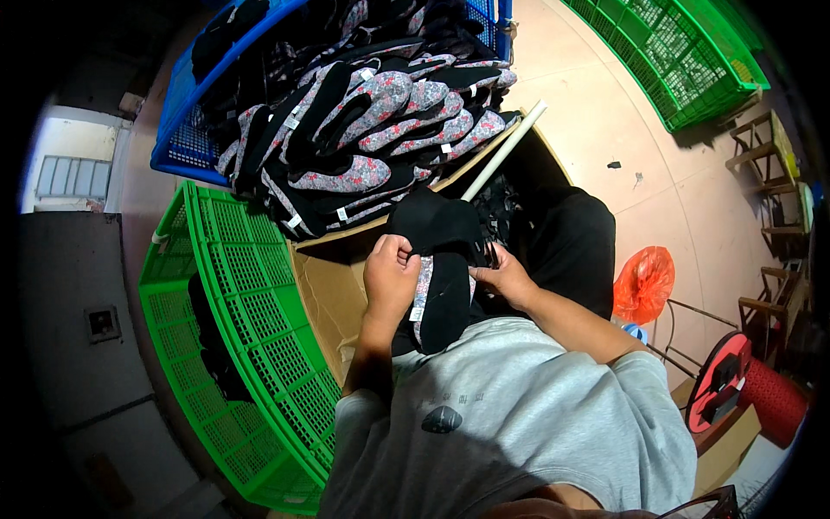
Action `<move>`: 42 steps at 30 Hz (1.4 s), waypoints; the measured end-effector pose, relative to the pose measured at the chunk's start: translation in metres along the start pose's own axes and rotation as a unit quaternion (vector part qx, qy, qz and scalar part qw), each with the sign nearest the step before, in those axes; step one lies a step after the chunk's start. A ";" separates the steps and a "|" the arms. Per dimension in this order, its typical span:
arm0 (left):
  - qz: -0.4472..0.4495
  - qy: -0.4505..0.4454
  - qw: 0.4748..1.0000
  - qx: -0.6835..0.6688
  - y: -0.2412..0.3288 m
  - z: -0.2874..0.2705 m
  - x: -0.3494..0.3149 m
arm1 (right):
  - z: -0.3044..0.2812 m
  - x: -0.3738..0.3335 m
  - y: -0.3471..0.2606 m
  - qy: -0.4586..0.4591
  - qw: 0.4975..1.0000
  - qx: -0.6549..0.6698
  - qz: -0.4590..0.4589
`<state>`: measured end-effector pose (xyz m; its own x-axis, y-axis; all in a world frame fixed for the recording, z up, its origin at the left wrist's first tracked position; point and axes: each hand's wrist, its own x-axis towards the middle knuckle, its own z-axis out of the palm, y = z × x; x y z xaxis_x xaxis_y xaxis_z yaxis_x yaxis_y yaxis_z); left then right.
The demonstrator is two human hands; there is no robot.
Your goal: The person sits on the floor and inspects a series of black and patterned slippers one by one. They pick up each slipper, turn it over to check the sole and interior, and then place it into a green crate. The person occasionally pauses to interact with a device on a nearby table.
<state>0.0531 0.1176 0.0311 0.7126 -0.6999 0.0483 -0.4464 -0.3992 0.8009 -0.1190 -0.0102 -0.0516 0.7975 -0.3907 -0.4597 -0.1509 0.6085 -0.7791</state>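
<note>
Head view: floral-edged black slipper [447, 298] between fingers [401, 248].

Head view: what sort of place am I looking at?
Probably a slipper workshop: many floral-and-black slippers are heaped at a blue plastic crate, a large green mesh crate stands alongside, and the left hand and right hand hold a similar slipper.

slipper [448, 298]: black face toward you, grey-and-red floral edges peeking out | white tag [417, 315]: on your left side of it | pose: rounded end points your way | black piece [435, 223]: right against its far end
</note>
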 end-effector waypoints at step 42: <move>-0.025 0.008 0.910 0.413 -0.056 -0.069 -0.032 | -0.005 -0.006 0.000 0.001 1.000 0.026 0.004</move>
<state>0.0927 0.2035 0.0256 0.7487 -0.6618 0.0382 -0.6625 -0.7448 0.0802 -0.1267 -0.0118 -0.0513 0.7956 -0.3862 -0.4668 -0.1268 0.6474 -0.7516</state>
